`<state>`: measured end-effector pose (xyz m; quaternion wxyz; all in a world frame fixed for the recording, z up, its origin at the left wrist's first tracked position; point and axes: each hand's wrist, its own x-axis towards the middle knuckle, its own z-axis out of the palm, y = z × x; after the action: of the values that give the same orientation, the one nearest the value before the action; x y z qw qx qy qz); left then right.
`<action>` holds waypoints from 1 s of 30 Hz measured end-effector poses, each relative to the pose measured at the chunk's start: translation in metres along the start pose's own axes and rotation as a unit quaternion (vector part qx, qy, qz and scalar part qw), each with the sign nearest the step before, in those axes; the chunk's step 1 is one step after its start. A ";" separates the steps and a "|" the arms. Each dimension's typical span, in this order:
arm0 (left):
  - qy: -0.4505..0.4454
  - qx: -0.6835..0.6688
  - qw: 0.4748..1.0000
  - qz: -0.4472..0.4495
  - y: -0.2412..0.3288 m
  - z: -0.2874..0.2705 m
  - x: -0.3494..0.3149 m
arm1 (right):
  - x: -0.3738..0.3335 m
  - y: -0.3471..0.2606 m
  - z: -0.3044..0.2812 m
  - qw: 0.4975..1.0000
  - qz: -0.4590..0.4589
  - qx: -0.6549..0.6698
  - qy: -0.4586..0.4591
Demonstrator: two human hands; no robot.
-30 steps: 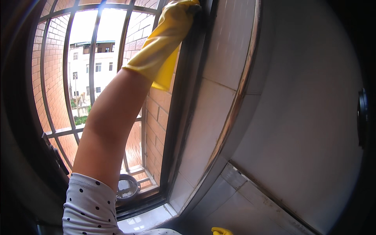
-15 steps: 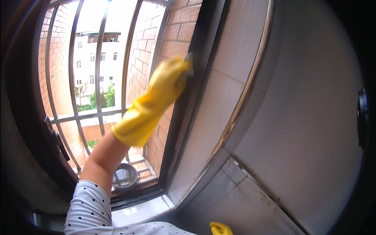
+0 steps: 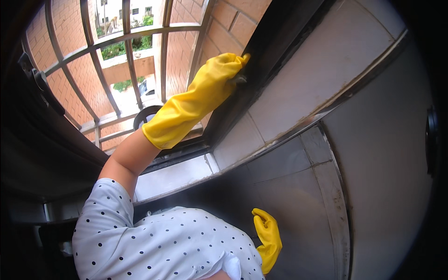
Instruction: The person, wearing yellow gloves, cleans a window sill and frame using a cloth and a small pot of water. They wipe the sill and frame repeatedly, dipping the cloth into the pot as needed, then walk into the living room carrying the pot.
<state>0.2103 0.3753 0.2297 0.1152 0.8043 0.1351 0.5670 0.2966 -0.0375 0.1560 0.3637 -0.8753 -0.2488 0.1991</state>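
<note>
Nearest, at seven o'clock: a white shirt with dark dots (image 3: 172, 242), filling much of the lower edge. Just beyond, at five o'clock, a right hand (image 3: 267, 235) in a yellow rubber glove (image 3: 269, 252), low beside the shirt in front of a grey tiled wall (image 3: 291, 196), with loosely curled fingers and no visible load; cannot tell more about the grip. Farther up, at twelve o'clock, a left hand (image 3: 227, 67) in a matching glove (image 3: 182, 109), closed around a small grey pad (image 3: 239, 80), perhaps a scourer, mostly hidden by the fingers. Appears to press against the dark window frame (image 3: 277, 44), slanting up toward one o'clock. Looks part-way rather than finished, judging from the pad right at the frame; no telling done stretches from undone ones on so dark a surface. Shows brown grime, though, along the tile trim (image 3: 336, 100) at two o'clock, apparently not dealt with. Below the left hand, toward eight o'clock, a white tiled sill (image 3: 172, 177) with dirt near one corner. Outside, at half past nine, a round dark-rimmed vessel (image 3: 139, 115), partly hidden behind the glove; contents not readable. Past that, between ten and eleven o'clock, a grid of metal bars (image 3: 126, 32), then brick walls (image 3: 60, 21), then greenery (image 3: 112, 50), and farthest off, at eleven, a pale building (image 3: 137, 11) cut by the upper edge.
</note>
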 end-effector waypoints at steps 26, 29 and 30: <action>-0.039 -0.020 0.941 -0.336 -0.018 0.005 -0.282 | 0.044 0.018 0.020 0.983 0.046 -0.049 -0.169; -0.075 -0.148 0.916 -0.366 -0.033 0.034 -0.271 | 0.039 -0.004 0.023 0.985 0.038 -0.061 -0.159; -0.115 -0.148 0.903 -0.387 -0.038 0.049 -0.270 | 0.036 -0.008 0.024 0.986 0.039 -0.051 -0.151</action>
<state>0.1668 0.3151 -0.0367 0.4580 0.7224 0.3357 0.3946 0.3105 0.0014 0.1404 0.2687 -0.8615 -0.2766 0.3303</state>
